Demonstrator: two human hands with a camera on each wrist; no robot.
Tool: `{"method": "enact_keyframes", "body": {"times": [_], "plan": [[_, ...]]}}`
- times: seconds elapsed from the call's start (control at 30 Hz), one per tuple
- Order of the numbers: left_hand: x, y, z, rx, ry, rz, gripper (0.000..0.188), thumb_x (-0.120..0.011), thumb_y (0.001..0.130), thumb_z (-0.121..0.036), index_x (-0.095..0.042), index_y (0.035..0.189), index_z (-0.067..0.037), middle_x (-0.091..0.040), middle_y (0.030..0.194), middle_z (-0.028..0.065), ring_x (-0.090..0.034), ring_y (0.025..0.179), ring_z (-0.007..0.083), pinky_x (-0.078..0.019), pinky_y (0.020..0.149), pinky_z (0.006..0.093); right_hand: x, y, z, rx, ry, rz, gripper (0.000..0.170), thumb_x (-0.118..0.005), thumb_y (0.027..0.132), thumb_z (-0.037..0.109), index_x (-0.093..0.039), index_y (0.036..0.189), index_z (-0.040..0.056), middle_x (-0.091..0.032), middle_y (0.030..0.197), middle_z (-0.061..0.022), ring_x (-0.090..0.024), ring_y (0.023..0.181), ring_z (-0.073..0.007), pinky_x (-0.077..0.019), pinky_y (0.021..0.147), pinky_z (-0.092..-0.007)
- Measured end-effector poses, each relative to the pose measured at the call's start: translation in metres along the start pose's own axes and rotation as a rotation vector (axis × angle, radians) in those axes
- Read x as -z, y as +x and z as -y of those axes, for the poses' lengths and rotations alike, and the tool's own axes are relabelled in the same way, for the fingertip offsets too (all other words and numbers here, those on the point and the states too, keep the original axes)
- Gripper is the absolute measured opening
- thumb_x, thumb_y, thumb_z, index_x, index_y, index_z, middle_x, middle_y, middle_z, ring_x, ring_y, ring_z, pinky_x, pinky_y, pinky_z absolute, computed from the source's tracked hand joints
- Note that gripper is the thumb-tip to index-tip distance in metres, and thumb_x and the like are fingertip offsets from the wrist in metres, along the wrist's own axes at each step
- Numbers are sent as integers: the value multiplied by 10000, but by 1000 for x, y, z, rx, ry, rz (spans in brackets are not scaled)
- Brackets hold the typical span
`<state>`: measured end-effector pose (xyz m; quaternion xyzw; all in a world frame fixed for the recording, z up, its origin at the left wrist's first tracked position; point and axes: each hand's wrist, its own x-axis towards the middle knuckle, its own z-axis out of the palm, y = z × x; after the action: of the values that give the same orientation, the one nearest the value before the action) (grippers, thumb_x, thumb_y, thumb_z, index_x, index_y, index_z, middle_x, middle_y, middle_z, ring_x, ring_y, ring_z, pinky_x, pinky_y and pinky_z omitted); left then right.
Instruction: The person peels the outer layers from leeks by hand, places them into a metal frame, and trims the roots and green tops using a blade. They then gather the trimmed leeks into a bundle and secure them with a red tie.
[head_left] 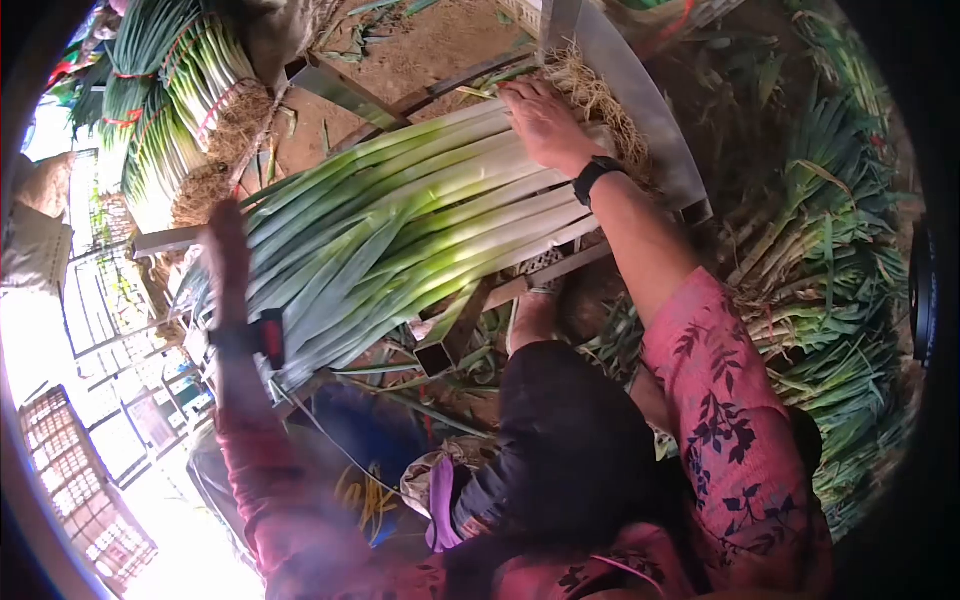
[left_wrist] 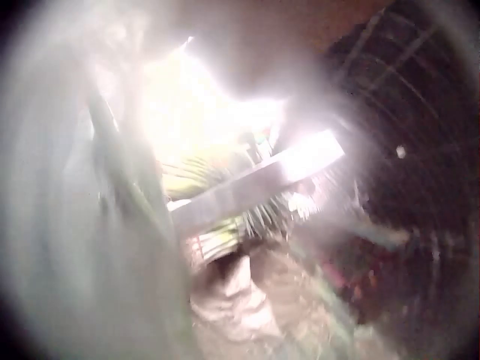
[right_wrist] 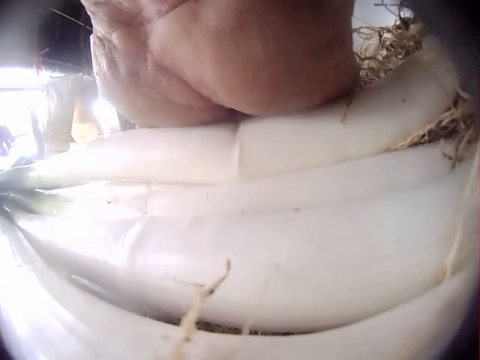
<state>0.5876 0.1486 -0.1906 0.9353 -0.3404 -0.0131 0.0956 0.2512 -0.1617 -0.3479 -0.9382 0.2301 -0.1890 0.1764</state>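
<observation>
A wide layer of leeks (head_left: 400,215) lies side by side across a metal frame, green leaves to the left and white stems to the right. My right hand (head_left: 545,125) rests flat on the white stems near the roots (head_left: 590,95), fingers extended. In the right wrist view the palm (right_wrist: 232,60) presses close over the stems (right_wrist: 247,225). My left hand (head_left: 228,250), blurred, is at the leafy ends on the left; its fingers are not distinct. The left wrist view is hazy, with pale leaves (left_wrist: 112,210) along its left side.
A curved metal plate (head_left: 655,120) stands at the root end. Square metal bars (head_left: 450,335) of the frame jut out on the near side. Tied leek bundles (head_left: 190,90) lie at upper left, and a heap of loose leeks (head_left: 830,290) fills the right. My knee (head_left: 570,410) is close below.
</observation>
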Motion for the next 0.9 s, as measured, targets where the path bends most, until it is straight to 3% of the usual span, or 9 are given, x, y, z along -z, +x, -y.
{"method": "enact_keyframes", "body": {"times": [0.07,0.17,0.37,0.47,0.6,0.67,0.77,0.83,0.9], "plan": [[-38,-13,-90,-474,-118,-5,295,-625,907,-252,-622,1152,-87,-650,1118,173,-634,1015,338,-492,881,399,4,-2,1,-8,-3,-25,310,-520,871,85,-552,1176,43,-547,1218,-138,-454,1214,-334,-367,1050,-419],[-95,-7,-142,-644,-33,87,446,-634,893,-281,-562,1258,-37,-573,1278,188,-528,1187,353,-396,1018,442,7,-3,3,6,-18,-40,301,-529,884,108,-551,1175,33,-545,1230,-144,-456,1205,-333,-366,1043,-426],[-120,-15,-142,-501,78,152,455,-555,918,-399,-565,1256,-94,-605,1215,163,-542,1149,344,-406,990,454,-10,3,-8,30,55,-62,289,-493,864,78,-572,1131,1,-577,1172,-190,-500,1154,-342,-401,1004,-453],[-149,-4,-118,-530,292,180,536,-476,957,-437,-493,1328,-50,-528,1329,196,-482,1237,346,-357,1043,466,-18,1,-10,66,10,-46,81,-535,762,74,-576,815,29,-580,903,-137,-545,939,-319,-438,864,-435],[-157,5,-107,-732,253,63,485,-431,992,-378,-484,1303,-10,-539,1300,201,-487,1223,357,-352,1023,468,2,3,14,-56,-55,-121,54,-560,777,48,-567,827,30,-571,903,-125,-542,924,-273,-443,873,-402],[-152,9,-110,-666,234,146,449,-420,1000,-354,-483,1298,-25,-548,1280,194,-496,1204,368,-365,998,471,38,-10,36,-313,425,56,70,-567,813,48,-543,869,12,-566,905,-134,-542,916,-288,-454,865,-407],[-167,21,-99,-641,174,188,455,-416,998,-371,-479,1309,-45,-547,1279,186,-503,1189,369,-373,981,483,80,-68,57,-242,369,-42,178,-586,836,32,-534,1003,-2,-572,976,-164,-561,940,-327,-480,870,-414],[-167,24,-105,-644,208,213,467,-410,998,-382,-475,1316,-47,-543,1285,186,-500,1191,370,-372,977,488,63,-130,61,-147,461,-499,373,-603,817,-15,-547,1186,-4,-600,1112,-166,-583,1063,-321,-479,927,-404],[-160,22,-110,-577,273,271,505,-399,996,-416,-467,1333,-47,-515,1337,172,-474,1236,359,-337,1017,512,87,-189,81,-394,461,-366,315,-568,871,33,-568,1185,9,-607,1076,-185,-599,1015,-349,-481,912,-409]]}}
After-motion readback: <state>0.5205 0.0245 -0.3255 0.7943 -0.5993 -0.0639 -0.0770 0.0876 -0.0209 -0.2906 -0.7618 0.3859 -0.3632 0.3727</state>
